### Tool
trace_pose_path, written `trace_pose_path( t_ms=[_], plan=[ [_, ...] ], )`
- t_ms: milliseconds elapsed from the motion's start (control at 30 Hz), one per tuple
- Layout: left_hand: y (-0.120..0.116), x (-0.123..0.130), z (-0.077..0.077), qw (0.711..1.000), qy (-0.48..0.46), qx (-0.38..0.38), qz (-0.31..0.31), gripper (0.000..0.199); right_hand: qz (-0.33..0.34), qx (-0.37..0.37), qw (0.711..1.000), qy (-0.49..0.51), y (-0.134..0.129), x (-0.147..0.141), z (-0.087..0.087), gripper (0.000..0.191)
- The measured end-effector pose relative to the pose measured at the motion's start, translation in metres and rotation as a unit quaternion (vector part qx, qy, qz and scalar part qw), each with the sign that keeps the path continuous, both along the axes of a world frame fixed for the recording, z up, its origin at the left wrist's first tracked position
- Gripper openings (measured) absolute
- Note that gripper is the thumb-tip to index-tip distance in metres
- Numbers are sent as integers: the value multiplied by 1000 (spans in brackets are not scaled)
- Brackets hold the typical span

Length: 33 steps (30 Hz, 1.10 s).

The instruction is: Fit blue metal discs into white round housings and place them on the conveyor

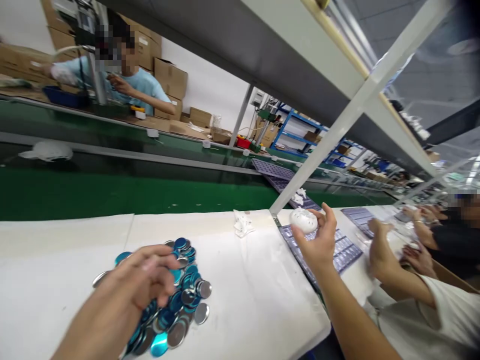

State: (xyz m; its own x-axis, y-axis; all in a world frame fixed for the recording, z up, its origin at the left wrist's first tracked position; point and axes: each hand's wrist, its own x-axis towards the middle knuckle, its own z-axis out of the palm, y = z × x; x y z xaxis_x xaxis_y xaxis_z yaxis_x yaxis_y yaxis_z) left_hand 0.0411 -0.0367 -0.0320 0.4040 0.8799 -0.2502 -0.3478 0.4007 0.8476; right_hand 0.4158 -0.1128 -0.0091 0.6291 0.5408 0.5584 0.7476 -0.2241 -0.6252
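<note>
Right hand (317,245) clamped on white egg-shaped shell (303,220), left hand (138,280) closed together above blue metal discs (187,320), white counter (258,300)

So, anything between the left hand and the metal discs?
Nothing visible. The left hand sits directly over the pile of blue and silver metal discs, with its fingers overlapping the pile's upper part.

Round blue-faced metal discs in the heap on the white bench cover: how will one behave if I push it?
Probably slippery: the round blue-faced metal discs look glossy and lie overlapped in a loose heap, so a push may slide neighbours too. They look stiff, not floppy. Stood on edge, one would likely roll across the white bench cover.
</note>
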Motion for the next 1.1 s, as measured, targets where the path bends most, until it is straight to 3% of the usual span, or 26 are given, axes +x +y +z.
trace_pose_path(
  t_ms=[33, 100, 133, 200, 233, 300, 400, 500, 567, 600, 633, 700, 833, 967, 1100],
  plan=[
    [-8, 5, 4, 999, 5, 2, -54, 32, 83, 31, 996, -17, 0, -37, 0, 102],
    [-21, 12, 10, 988, -37, -26, -145, 42, 340, 128, 931, -30, 3, -109, 1, 86],
    [-26, 14, 11, 983, -74, -43, -165, 45, 412, 136, 900, -32, 8, -140, 1, 77],
    [-31, 17, 11, 973, -143, -72, -168, 45, 482, 182, 855, -50, 21, -186, 1, 81],
    [-32, 17, 11, 970, -169, -84, -156, 43, 499, 179, 847, -50, 28, -199, 0, 85],
    [-30, 17, 10, 966, -205, -109, -112, 41, 523, 128, 842, -47, 39, -207, -5, 95],
    [-24, 15, 12, 958, -237, -131, -90, 47, 556, 51, 828, -40, 42, -187, -10, 91],
    [-19, 12, 18, 962, -236, -122, -68, 48, 508, 59, 859, 16, 35, -154, -4, 49],
    [-17, 9, 22, 972, -212, -102, -18, 40, 485, -91, 870, 19, 32, -137, 2, 24],
    [-16, 8, 23, 977, -194, -93, 4, 38, 488, -203, 849, -1, 32, -133, 5, 18],
    [-15, 8, 24, 981, -175, -86, 19, 37, 494, -312, 811, -26, 32, -131, 6, 15],
    [-15, 8, 25, 985, -143, -89, 30, 38, 501, -436, 745, -62, 35, -133, 5, 20],
    [-15, 12, 25, 986, -111, -112, 59, 36, 502, -461, 728, -70, 36, -147, -4, 18],
    [-15, 15, 24, 985, -108, -104, 88, 33, 489, -468, 734, -57, 36, -152, -6, 7],
    [-17, 15, 22, 987, -120, -90, 66, 31, 480, -465, 744, -24, 37, -150, -2, 6]
  ],
)
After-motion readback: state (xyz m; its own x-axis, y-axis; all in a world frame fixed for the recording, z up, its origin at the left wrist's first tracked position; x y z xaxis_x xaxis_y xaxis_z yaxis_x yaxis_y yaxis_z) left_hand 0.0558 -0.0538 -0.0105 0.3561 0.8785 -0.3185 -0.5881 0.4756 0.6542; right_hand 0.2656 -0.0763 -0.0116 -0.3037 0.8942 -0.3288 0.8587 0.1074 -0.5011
